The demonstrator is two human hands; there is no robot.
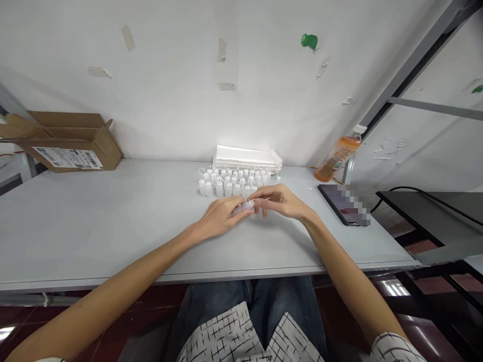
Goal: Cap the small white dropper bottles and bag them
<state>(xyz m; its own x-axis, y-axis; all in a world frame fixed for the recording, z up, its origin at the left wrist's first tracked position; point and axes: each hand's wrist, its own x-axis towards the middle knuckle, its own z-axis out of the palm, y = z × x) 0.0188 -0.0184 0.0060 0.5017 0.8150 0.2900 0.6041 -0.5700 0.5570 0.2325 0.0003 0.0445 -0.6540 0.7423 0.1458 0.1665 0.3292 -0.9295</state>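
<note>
My left hand (222,213) is closed around a small translucent squeeze bottle (243,206), which lies tilted with its top toward the right. At that top, the fingers of my right hand (277,200) are pinched together around its white cap (251,203). A thin pale piece sticks out by the right fingers, too small to make out. Just beyond my hands, several similar white bottles (228,189) stand upright in a cluster, some with looped cap straps. My hands hide part of the front row.
Behind the bottles lies a stack of white trays (245,155) against the wall. An open cardboard box (75,151) sits at the far left of the grey table (113,226). To the right are an orange drink bottle (339,156) and a phone (339,203).
</note>
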